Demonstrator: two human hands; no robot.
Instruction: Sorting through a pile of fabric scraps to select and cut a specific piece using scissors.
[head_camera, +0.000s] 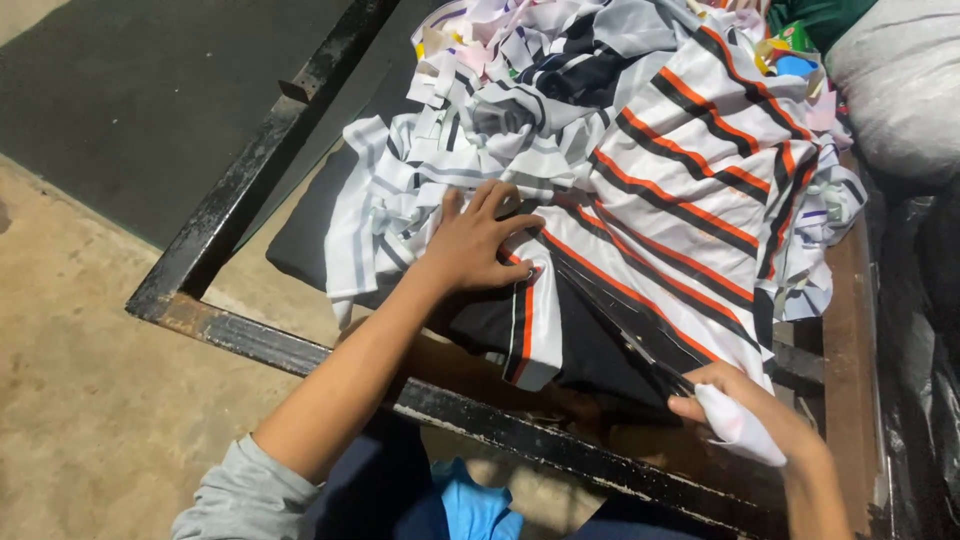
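Under the spread fingers of the left hand (478, 245): striped fabric (690, 190), white with black and orange bands, pressed flat at its near edge, with a dark panel just below the palm. Fingers wide and splayed, gripping nothing, only pinning cloth down. Beyond the fingertips, a heap of cut white and grey strips (470, 130), piled toward the far side of the metal frame (260, 150); judged from that heap, a good share of cutting already done, though the large striped piece lies mostly whole, so plenty left. Right hand (745, 410) low and near, fingers curled tight around the handle of scissors (640, 345), a white rag wrapped at the grip. Blades slanting up and away from those fingers toward the left thumb, lying along the fabric's dark edge; whether open or shut, cannot tell. Left forearm stretched straight forward, wrist flat; right wrist bent inward, knuckles up.
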